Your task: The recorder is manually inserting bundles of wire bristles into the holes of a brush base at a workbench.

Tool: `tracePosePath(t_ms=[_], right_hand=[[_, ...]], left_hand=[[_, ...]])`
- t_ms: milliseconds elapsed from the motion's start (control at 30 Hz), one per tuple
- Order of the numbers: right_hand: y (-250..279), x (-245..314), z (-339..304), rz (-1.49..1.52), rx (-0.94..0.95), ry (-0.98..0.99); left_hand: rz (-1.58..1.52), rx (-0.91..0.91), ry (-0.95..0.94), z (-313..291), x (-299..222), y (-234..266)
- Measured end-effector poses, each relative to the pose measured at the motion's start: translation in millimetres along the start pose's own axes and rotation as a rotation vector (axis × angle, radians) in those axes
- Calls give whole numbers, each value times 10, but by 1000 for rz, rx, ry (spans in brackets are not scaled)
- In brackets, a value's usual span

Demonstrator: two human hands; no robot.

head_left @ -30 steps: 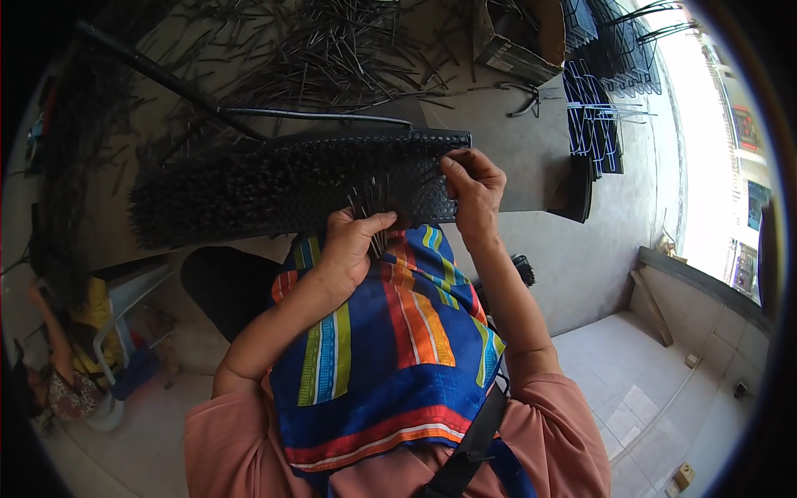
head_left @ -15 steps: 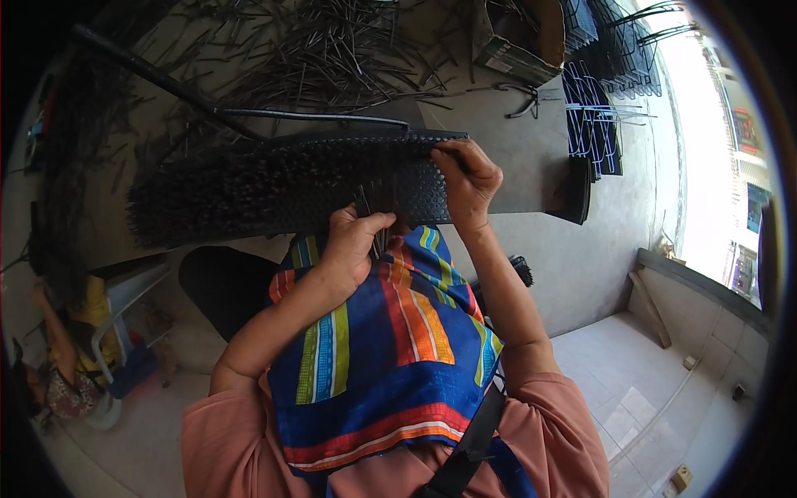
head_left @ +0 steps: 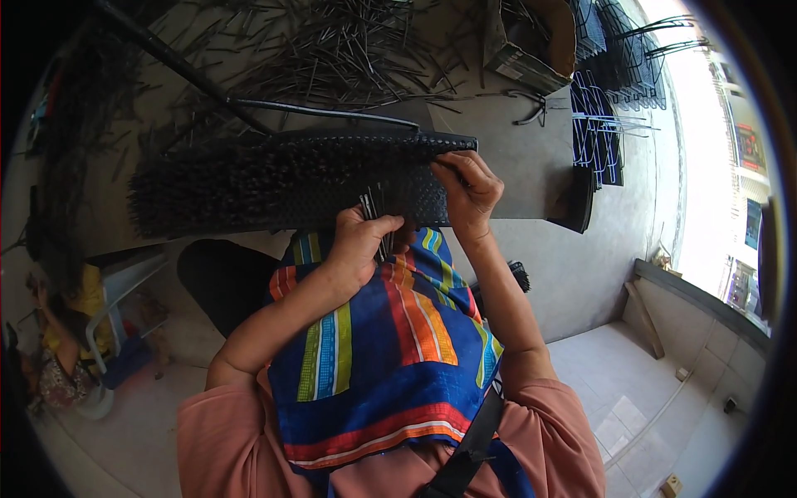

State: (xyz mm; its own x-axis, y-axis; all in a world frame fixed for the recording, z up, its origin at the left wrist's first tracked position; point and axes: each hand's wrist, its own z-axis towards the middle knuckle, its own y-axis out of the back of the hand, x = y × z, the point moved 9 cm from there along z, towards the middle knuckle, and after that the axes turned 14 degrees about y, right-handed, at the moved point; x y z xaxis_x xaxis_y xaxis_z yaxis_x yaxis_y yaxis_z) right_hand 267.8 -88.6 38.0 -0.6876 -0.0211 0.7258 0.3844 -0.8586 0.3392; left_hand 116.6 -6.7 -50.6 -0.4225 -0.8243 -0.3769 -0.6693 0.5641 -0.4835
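Observation:
A long black brush-like block (head_left: 274, 178) studded with dark bristles lies across my lap, over a cloth with bright coloured stripes (head_left: 390, 349). My left hand (head_left: 359, 245) is at the block's near edge and grips a small bundle of thin dark sticks (head_left: 375, 207) that stand up between its fingers. My right hand (head_left: 467, 189) rests on the block's right end with the fingers curled onto its studded surface. A thin dark rod (head_left: 324, 112) runs along the block's far edge.
Several loose dark sticks (head_left: 332, 50) are scattered on the floor ahead. A cardboard box (head_left: 531, 41) and a stack of blue wire frames (head_left: 602, 124) stand at the upper right. A grey board (head_left: 519, 153) lies under the block. A plastic stool (head_left: 124, 290) is at the left.
My right hand has shifted slightly along the block's right end. My left hand keeps the stick bundle at the near edge, nearly in the same place.

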Motion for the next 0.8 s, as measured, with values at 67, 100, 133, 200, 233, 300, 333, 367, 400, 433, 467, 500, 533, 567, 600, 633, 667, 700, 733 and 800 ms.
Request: tracePosePath(t_ms=[67, 100, 133, 200, 233, 300, 333, 367, 400, 433, 467, 500, 533, 567, 600, 633, 667, 700, 733, 800], right_hand=[[8, -42, 0, -83, -11, -61], [-15, -19, 17, -76, -8, -60], [-38, 41, 50, -137, 14, -28], [-62, 83, 66, -199, 38, 6], [-79, 30, 41, -238, 73, -38], [-111, 25, 47, -274, 113, -79], [-70, 60, 71, -257, 61, -88], [-22, 86, 77, -243, 7, -99], [-19, 60, 58, -244, 8, -101], [-36, 51, 42, -211, 22, -46], [-49, 59, 43, -179, 34, 9], [-42, 40, 35, -183, 31, 8], [-83, 5, 26, -207, 87, -19], [-125, -26, 15, -230, 142, -46], [-124, -16, 16, -233, 140, -46], [-117, 11, 14, -238, 134, -43], [-96, 36, 2, -242, 128, -39], [-59, 65, -37, -244, 126, -40], [-53, -33, -156, -90, 136, -206], [-55, -125, -354, 61, 139, -376]], left_hand=[[0, 7, -17, -2, -9, -5], [18, -1, -13, 8, 6, 0], [36, -8, -9, 15, 20, 6], [26, -9, -22, 27, 24, 1], [18, -7, -32, 29, 18, 1], [13, -15, -34, 34, 14, 18], [12, -20, -33, 39, 14, 26], [11, -20, -31, 45, 22, 26], [-13, -6, -43, 53, 14, 16], [-37, 8, -55, 54, 8, 7], [-35, 11, -53, 53, 0, -4], [-52, 26, -51, 47, -12, -15], [-68, 41, -50, 38, -27, -28], [-66, 45, -49, 30, -40, -29], [-67, 72, -40, 21, -48, -48], [-69, 100, -31, 13, -54, -69], [-67, 103, -30, 7, -55, -75], [-55, 117, -35, -1, -59, -95], [-44, 131, -39, -6, -61, -118], [-19, 155, -31, -22, -38, -164]])
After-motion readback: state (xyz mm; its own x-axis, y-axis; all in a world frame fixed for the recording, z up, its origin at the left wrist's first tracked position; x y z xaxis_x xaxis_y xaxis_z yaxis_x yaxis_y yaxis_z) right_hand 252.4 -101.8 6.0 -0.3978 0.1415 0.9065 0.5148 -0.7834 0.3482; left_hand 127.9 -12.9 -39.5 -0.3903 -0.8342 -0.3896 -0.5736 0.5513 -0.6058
